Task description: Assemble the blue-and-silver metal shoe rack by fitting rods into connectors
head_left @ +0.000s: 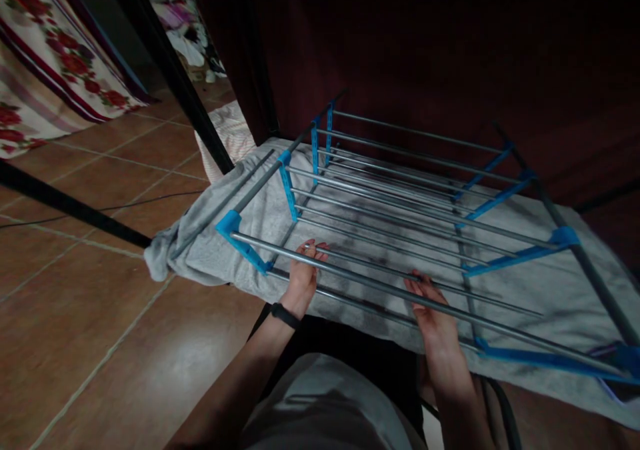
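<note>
A metal rack with grey tubes and blue plastic connectors lies on a grey cloth in front of me. A thin metal rod runs between my hands, inside the rack's frame and below its near upper tube. My left hand, with a black band on the wrist, has its fingers around the rod's left end. Farther along, my right hand grips the same rod, whose right end sticks out free. The near upper tube passes in front of both hands and hides part of the fingers.
The grey cloth covers the surface under the rack. A phone-like dark object lies at the right corner. Dark poles stand at the left over a tiled floor. A floral curtain hangs farther back.
</note>
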Motion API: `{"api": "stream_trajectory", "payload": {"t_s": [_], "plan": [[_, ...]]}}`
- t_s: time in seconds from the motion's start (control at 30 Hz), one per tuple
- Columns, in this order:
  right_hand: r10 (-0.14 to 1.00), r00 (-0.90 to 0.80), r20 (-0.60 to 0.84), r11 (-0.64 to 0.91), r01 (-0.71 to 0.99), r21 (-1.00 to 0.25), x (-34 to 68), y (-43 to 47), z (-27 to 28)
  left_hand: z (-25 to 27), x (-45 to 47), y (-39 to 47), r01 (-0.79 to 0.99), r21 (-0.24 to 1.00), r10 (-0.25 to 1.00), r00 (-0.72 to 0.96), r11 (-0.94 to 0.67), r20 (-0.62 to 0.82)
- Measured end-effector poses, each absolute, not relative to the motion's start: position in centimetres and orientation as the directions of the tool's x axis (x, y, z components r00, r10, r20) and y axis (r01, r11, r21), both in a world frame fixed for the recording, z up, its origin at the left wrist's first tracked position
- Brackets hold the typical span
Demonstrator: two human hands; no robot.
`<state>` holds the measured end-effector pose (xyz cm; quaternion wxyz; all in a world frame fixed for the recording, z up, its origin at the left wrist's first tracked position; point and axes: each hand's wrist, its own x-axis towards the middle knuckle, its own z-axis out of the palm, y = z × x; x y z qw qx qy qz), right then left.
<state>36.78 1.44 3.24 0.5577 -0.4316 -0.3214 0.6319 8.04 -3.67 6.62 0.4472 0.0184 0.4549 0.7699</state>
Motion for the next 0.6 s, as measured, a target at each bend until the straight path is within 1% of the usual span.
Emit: {"api": "stream_trajectory", "payload": {"t_s": [0.1, 0.17, 0.23, 0.3, 0.43, 0.6], "plan": [[0.974, 0.015, -0.226, -0.189, -0.494, -0.849, 36.1, 1.6, 3.3, 6.9, 7.8, -3.6, -0.677, 0.714, 0.708, -0.591, -0.177, -0.386], [0.966, 0.031, -0.258, -0.195, -0.566, -0.801, 36.4, 1.8, 3.4, 7.2, 6.9, -3.7, -0.670, 0.721, 0.700, -0.601, -0.178, -0.386], [0.959, 0.064, -0.277, -0.176, -0.630, -0.757, 37.3, 2.2, 3.6, 7.4, 5.6, -4.0, -0.656, 0.731, 0.687, -0.620, -0.189, -0.379], [0.952, 0.128, -0.279, -0.128, -0.660, -0.741, 38.4, 2.5, 3.9, 7.4, 4.2, -4.3, -0.637, 0.743, 0.670, -0.644, -0.204, -0.369], [0.925, 0.290, -0.247, 0.005, -0.657, -0.754, 40.0, 2.8, 4.8, 6.9, 2.0, -4.7, -0.560, 0.800, 0.590, -0.726, -0.213, -0.352], [0.884, 0.446, -0.138, 0.167, -0.578, -0.798, 40.3, 3.6, 5.1, 6.2, 1.3, -4.3, -0.485, 0.860, 0.659, -0.701, -0.160, -0.273]]}}
